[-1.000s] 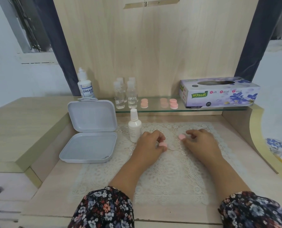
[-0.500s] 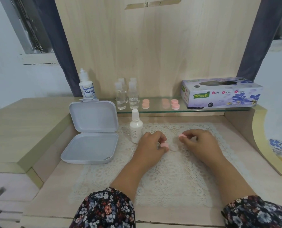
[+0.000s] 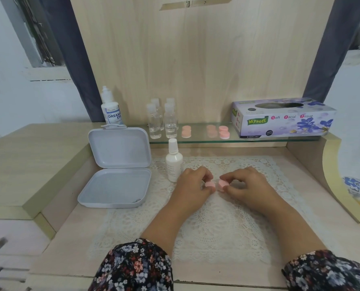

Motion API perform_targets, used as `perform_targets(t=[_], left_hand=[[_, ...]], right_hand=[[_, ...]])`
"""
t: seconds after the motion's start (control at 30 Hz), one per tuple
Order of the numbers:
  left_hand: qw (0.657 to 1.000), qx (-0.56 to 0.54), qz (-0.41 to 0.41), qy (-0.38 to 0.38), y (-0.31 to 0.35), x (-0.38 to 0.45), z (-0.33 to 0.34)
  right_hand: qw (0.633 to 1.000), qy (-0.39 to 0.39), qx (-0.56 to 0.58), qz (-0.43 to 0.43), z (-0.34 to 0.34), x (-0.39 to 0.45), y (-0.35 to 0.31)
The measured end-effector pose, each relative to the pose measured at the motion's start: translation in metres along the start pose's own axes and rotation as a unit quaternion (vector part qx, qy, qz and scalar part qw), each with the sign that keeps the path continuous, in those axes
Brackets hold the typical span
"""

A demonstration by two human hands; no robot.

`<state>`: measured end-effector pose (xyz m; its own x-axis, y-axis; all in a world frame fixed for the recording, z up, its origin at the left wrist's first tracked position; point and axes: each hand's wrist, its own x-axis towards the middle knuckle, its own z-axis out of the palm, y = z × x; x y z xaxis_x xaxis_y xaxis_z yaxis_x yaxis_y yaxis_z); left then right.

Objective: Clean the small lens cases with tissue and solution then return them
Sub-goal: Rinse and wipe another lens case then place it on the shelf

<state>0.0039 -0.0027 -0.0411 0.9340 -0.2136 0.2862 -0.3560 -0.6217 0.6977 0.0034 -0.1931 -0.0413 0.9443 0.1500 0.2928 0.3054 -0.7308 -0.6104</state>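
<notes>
Left hand (image 3: 192, 183) pinches one pink case (image 3: 209, 184); right hand (image 3: 247, 184) pinches a pink cap (image 3: 222, 183), both over the doily (image 3: 217, 223).

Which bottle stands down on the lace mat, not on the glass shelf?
The white spray bottle, beside the left hand; the others stand up on the shelf.

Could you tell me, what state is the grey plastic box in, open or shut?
Open: the grey plastic box has its lid upright behind the base.
</notes>
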Motion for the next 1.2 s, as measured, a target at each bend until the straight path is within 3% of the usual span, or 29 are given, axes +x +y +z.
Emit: perform_targets(t=[0.43,0.83,1.0,1.2], left_hand=[[1.000,0.005,0.013,0.003,0.0003,0.0005,-0.0002],[1.000,0.003,0.012,0.004,0.0030,-0.0004,-0.0010],[1.000,0.002,0.006,0.000,0.0023,-0.0005,-0.0007],[1.000,0.006,0.006,-0.002,0.0013,0.0003,0.0001]], right_hand=[[0.998,-0.009,-0.047,-0.047,0.0015,0.0026,-0.0003],[0.999,0.022,-0.047,-0.001,-0.0010,-0.0002,-0.0064],[0.998,0.002,0.049,0.027,0.0007,-0.0006,-0.0038],[0.999,-0.008,0.034,0.024,0.0020,-0.0004,-0.0049]])
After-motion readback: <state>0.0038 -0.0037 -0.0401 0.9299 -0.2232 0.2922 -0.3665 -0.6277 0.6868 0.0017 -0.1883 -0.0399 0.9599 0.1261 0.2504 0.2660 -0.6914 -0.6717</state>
